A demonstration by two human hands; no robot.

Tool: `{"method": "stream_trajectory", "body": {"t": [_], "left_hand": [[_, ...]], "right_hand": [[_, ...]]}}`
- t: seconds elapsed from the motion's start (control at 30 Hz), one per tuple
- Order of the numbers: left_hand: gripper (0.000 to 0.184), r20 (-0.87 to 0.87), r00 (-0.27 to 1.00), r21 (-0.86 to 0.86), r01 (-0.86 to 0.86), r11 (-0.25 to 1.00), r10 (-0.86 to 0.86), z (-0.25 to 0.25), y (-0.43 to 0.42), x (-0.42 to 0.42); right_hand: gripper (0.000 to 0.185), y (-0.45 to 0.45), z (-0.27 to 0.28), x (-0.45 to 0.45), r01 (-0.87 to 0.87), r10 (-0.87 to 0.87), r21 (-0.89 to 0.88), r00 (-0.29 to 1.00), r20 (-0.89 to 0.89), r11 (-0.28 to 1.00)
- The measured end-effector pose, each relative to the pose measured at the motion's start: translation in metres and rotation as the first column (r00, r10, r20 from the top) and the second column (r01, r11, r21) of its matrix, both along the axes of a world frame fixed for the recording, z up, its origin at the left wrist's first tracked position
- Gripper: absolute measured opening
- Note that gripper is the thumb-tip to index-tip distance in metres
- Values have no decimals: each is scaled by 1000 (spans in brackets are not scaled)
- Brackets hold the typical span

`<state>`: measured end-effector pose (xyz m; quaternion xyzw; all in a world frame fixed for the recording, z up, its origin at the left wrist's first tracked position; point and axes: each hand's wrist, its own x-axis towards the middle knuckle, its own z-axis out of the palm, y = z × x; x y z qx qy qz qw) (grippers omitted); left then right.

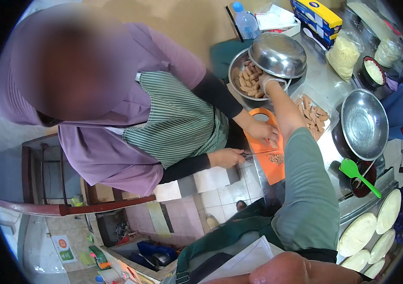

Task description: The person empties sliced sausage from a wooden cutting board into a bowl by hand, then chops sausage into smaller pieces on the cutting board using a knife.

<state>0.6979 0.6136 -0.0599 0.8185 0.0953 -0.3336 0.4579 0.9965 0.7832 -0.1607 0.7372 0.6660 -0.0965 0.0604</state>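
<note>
My right hand [268, 84], at the end of a green sleeve, reaches into a metal bowl [233, 85] of short brown sausages [249, 80]. Its fingers are hidden among the sausages and beneath a domed metal lid or bowl [278, 54], which tilts over the far side. A whitish band or rim shows beside the wrist. Below my forearm lies a clear tray [330, 118] of cut sausage pieces [312, 116]. My left hand is out of sight.
Across from me a co-worker's hands work on an orange cutting board [273, 177] with a knife [260, 152] and small chopped bits [275, 158]. An open metal bowl [364, 124], a green spatula [353, 170] and several pale flat rounds [357, 234] are at right.
</note>
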Motion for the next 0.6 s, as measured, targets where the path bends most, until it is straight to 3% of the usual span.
{"method": "stream_trajectory", "body": {"t": [0.03, 0.07, 0.1, 0.13, 0.17, 0.2, 0.23, 0.27, 0.3, 0.37, 0.4, 0.43, 0.47, 0.5, 0.53, 0.57, 0.6], "left_hand": [[7, 121, 988, 277, 58, 959, -95, 19, -15, 5], [8, 207, 954, 539, 73, 839, -217, 29, -23, 8], [8, 213, 953, 542, 68, 837, -215, 9, -14, 2], [7, 365, 885, 375, 144, 916, -289, -28, 6, -7], [7, 519, 793, 208, 247, 947, -320, -47, 17, -11], [7, 523, 791, 215, 239, 947, -318, -47, 16, -9], [7, 443, 887, 75, 105, 992, -127, -44, 15, -5], [8, 332, 941, -54, -50, 997, 65, -41, 13, -3], [11, 193, 950, -162, -216, 963, 245, -39, 10, -1], [17, -134, 834, -292, -549, 783, 535, -22, 4, 7], [20, -304, 715, -310, -699, 645, 629, -8, -3, 11], [24, -469, 566, -297, -824, 482, 679, 8, -12, 17], [27, -615, 397, -250, -918, 308, 681, 28, -20, 25], [27, -609, 396, -255, -918, 303, 688, 31, -39, 0], [27, -597, 366, -250, -930, 268, 714, 31, -58, -22], [27, -586, 337, -248, -940, 233, 737, 29, -74, -41], [27, -575, 309, -247, -948, 199, 758, 28, -92, -57]], "right_hand": [[36, -12, 25, -4, -2, 2, 1, 1000, 7, 1000], [35, -37, 80, -12, -119, 119, -19, 993, -9, 993], [34, -54, 114, -18, -235, 234, -37, 972, -27, 971], [30, -54, 112, -18, -196, 202, 75, 975, -90, 978], [30, -52, 111, -21, -201, 207, 80, 975, -81, 976], [27, -48, 107, -25, -99, 110, 78, 983, -147, 992], [23, -48, 111, -28, 3, 12, 70, 977, -211, 998], [15, -53, 118, -26, -211, 226, 119, 966, -129, 970], [15, -50, 119, -26, -217, 231, 123, 965, -121, 968], [29, -30, 98, -22, -396, 395, 11, 918, 42, 918], [29, -23, 81, -18, -283, 286, 129, 958, -8, 950], [29, -31, 83, -13, -293, 295, 131, 955, 0, 947], [15, -44, 92, -10, -153, 223, 229, 919, -324, 961], [2, -54, 101, -9, 10, 167, 272, 766, -620, 962], [3, -65, 112, -10, 136, 25, 150, 652, -758, 979], [3, -59, 101, -9, 125, 33, 152, 657, -753, 980], [3, -55, 88, -4, 225, -78, 85, 629, -773, 971]]}}
